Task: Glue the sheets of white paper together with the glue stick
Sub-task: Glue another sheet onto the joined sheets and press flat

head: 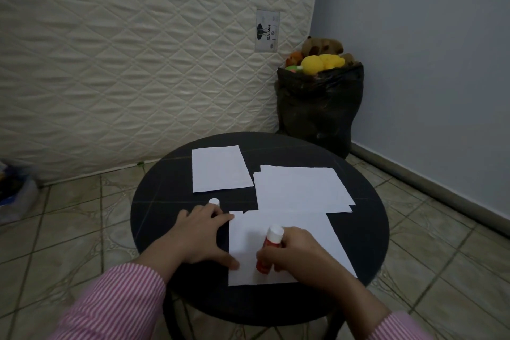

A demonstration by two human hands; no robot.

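Note:
A white sheet (309, 232) lies at the near side of the round black table (154, 201). My right hand (295, 254) grips a red glue stick (269, 250) with a white end, its lower tip pressed on this sheet. My left hand (204, 232) lies flat with fingers spread, holding the sheet's left edge down. The white glue cap (214, 201) stands just beyond my left fingers. A small sheet (219, 168) rests at the far left. A stack of sheets (300, 189) sits at the far right, touching the near sheet.
A quilted mattress (138, 63) leans upright behind the table. A black bag (317, 110) full of plush toys stands in the corner by the grey wall. Tiled floor (441, 229) surrounds the table. A bundle (13, 196) lies at the left edge.

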